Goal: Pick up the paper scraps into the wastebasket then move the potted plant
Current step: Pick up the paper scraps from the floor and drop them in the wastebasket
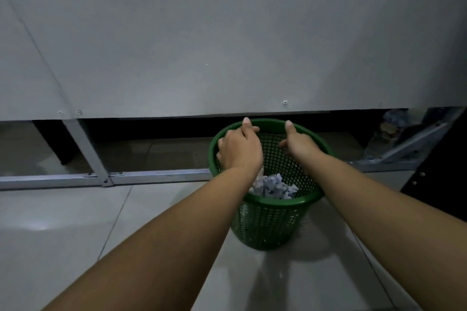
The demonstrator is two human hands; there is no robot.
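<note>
A green mesh wastebasket stands on the tiled floor close to the wall. Crumpled white paper scraps lie at its bottom. Both my arms reach out over its mouth. My left hand hovers palm down above the left side of the rim, one finger stretched forward and the others loosely bent, with nothing visible in it. My right hand hangs over the opening, fingers relaxed, also holding nothing. No potted plant is in view.
A grey panel wall rises right behind the basket, with a dark gap and a metal frame rail along its foot. A dark object stands at the right edge. Pale floor tiles spread to the left and front.
</note>
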